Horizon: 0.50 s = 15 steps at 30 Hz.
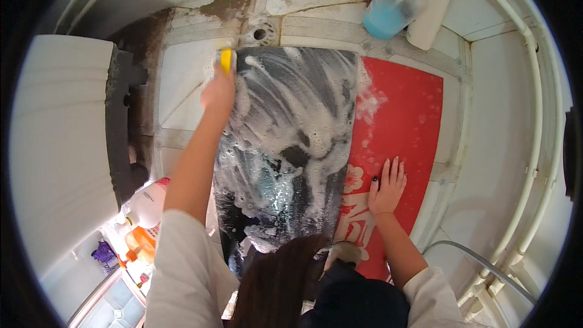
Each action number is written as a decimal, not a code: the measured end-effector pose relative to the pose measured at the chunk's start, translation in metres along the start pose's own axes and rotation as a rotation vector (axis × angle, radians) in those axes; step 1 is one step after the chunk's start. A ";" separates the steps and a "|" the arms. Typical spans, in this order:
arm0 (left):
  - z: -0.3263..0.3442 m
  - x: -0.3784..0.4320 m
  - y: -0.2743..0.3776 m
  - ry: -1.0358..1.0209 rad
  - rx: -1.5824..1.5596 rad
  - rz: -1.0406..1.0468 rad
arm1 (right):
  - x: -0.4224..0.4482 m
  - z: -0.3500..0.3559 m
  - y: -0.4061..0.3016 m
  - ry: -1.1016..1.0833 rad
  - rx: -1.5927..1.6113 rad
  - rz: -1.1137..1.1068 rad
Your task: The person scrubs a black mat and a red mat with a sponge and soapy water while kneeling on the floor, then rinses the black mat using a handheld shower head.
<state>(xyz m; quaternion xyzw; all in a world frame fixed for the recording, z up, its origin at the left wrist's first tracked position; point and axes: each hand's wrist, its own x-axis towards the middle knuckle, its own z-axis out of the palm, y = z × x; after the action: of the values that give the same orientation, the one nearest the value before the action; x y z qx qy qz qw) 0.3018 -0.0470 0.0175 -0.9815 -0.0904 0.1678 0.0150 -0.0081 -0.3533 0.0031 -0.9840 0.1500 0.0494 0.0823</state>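
My left hand holds a yellow scrubber at the far left corner of a black mat. Whether it is a brush or a sponge is not clear. White suds lie in streaks over much of the mat, with dark patches showing between them. My right hand rests flat and empty on a red mat, fingers extended. Pale flower and character designs mark the red mat, and some foam lies along its left side. The two mats lie side by side on the floor, their near ends partly hidden by my hair and body.
A round floor drain lies just beyond the black mat. At the far right stand a pump bottle of blue liquid and a white bottle. A white cabinet-like unit flanks the left; pipes run along the right wall.
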 end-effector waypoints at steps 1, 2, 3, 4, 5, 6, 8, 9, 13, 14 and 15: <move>0.007 -0.025 -0.005 -0.052 -0.019 0.029 | 0.000 -0.001 0.002 0.000 -0.001 0.009; 0.012 -0.052 -0.011 -0.114 0.008 0.027 | 0.000 -0.002 0.005 0.011 -0.005 0.009; 0.014 -0.081 -0.023 -0.174 0.041 0.017 | -0.001 -0.002 0.003 0.019 -0.001 0.005; 0.019 -0.109 -0.037 -0.227 0.046 0.010 | 0.000 -0.002 0.001 0.016 -0.002 0.010; 0.023 -0.136 -0.050 -0.279 0.052 0.001 | -0.001 -0.001 -0.001 0.012 0.004 0.006; 0.027 -0.162 -0.062 -0.316 0.062 -0.005 | -0.001 0.001 -0.001 0.014 0.017 0.004; 0.033 -0.213 -0.088 -0.415 0.043 0.006 | -0.002 0.002 -0.002 0.009 0.032 -0.002; 0.045 -0.235 -0.099 -0.479 0.006 0.033 | -0.003 0.004 0.001 0.008 0.022 0.006; 0.080 -0.261 -0.129 -0.267 -0.093 0.020 | -0.001 0.000 0.000 0.021 0.008 0.007; 0.083 -0.244 -0.127 -0.174 -0.071 -0.014 | -0.002 0.000 -0.002 0.017 0.015 0.002; 0.087 -0.226 -0.120 -0.091 -0.055 -0.045 | -0.003 0.000 -0.001 0.024 0.009 -0.001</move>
<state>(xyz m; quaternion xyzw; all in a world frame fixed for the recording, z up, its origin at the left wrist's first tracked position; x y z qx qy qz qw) 0.0426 0.0299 0.0164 -0.9706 -0.1178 0.2094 -0.0121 -0.0104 -0.3518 0.0041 -0.9842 0.1509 0.0367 0.0850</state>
